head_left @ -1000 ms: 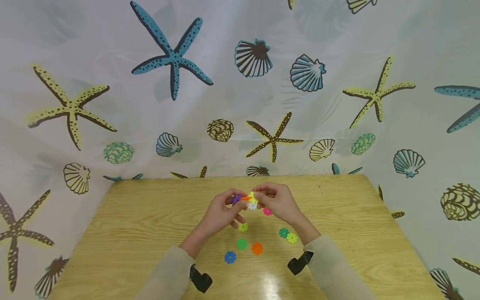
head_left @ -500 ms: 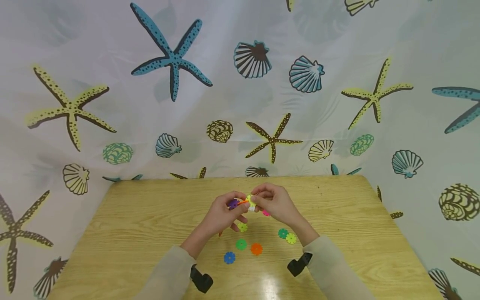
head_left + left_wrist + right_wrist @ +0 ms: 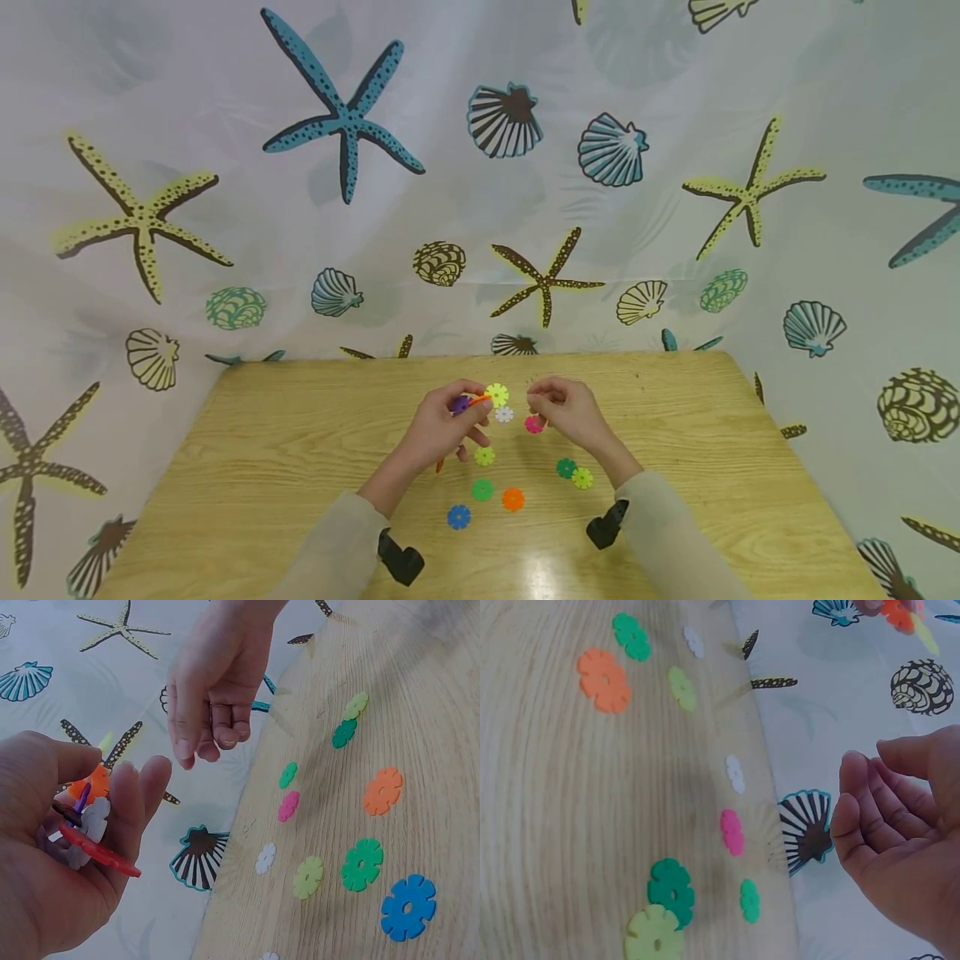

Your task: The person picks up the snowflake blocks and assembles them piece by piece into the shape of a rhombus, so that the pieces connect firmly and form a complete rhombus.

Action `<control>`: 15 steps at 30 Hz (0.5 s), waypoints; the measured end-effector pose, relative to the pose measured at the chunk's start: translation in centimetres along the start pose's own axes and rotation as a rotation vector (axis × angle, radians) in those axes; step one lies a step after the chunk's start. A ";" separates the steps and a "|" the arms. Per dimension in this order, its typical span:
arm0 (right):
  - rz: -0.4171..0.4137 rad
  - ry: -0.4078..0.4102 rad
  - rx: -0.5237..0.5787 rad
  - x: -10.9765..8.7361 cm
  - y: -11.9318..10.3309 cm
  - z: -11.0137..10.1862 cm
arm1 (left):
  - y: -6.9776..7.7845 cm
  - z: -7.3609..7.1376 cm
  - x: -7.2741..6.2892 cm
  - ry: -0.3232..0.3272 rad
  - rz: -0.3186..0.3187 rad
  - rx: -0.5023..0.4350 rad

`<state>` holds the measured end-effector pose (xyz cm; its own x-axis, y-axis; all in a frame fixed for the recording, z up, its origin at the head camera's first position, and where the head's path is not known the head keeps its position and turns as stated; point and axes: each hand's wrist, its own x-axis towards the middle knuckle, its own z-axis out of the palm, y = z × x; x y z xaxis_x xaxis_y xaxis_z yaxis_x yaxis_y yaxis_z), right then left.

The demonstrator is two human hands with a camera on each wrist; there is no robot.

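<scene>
Between thumb and fingers of my left hand point(image 3: 442, 423) I pinch an orange flower-edged plastic disc point(image 3: 481, 401), nearly edge-on to the head view. At its right end, meeting its edge, stands a bright yellow notched plastic disc point(image 3: 497, 395), its face toward the head camera, apart from my right hand point(image 3: 572, 410). Just left of the orange disc sits a purple notched plastic disc point(image 3: 460, 406), partly hidden. In the left wrist view, a white notched plastic disc point(image 3: 94, 820) shows below the orange one; lower still, a red notched plastic disc point(image 3: 100, 851) tilts nearly edge-on.
</scene>
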<state>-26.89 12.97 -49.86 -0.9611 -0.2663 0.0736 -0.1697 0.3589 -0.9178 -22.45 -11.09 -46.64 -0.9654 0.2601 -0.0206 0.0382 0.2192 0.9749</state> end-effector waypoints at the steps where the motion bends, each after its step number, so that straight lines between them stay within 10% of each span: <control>1: 0.011 0.005 -0.010 0.1 0.5 0.1 | 0.0 0.0 0.0 0.001 -0.001 0.001; 15: 0.078 0.000 -0.218 0.0 4.6 1.4 | 0.1 -0.2 0.0 0.028 0.015 0.005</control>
<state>-27.37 13.38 -54.58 -0.9731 -0.2303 0.0055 -0.1380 0.5636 -0.8144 -22.51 -11.23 -46.55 -0.9715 0.2369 -0.0001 0.0536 0.2200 0.9740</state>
